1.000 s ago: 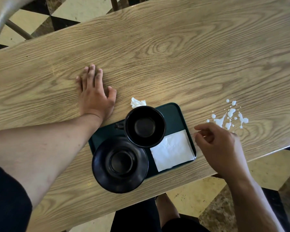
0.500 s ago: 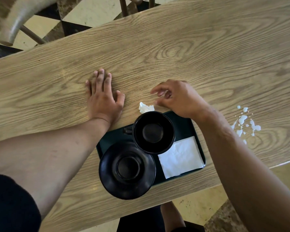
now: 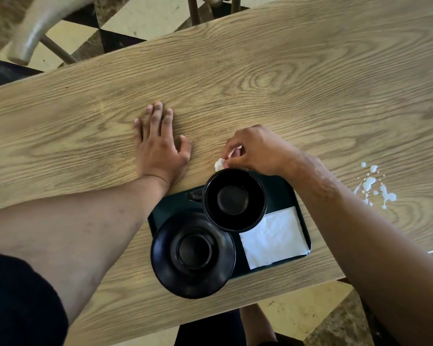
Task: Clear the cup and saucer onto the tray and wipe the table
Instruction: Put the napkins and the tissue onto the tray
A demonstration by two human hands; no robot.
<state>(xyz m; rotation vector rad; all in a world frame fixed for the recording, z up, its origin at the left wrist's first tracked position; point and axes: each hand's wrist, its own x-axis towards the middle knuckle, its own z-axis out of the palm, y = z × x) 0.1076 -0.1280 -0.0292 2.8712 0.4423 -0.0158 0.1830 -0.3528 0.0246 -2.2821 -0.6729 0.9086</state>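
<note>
Black cup (image 3: 235, 199) upright, empty, on green tray (image 3: 284, 189); black saucer (image 3: 192, 254) at cup's 7 o'clock, overhanging tray edge.

far half of table (image 3: 260, 71): open wood, passage unobstructed | near edge: blocked by tray (image 3: 283, 188) crowded with cup (image 3: 234, 199), saucer (image 3: 193, 254), napkin (image 3: 275, 237) | right: spill (image 3: 371, 186) lying apart from tray | left: left hand (image 3: 160, 148) laid flat

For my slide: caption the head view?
Right hand pinches crumpled tissue beside tray; left hand flat on table.
</note>
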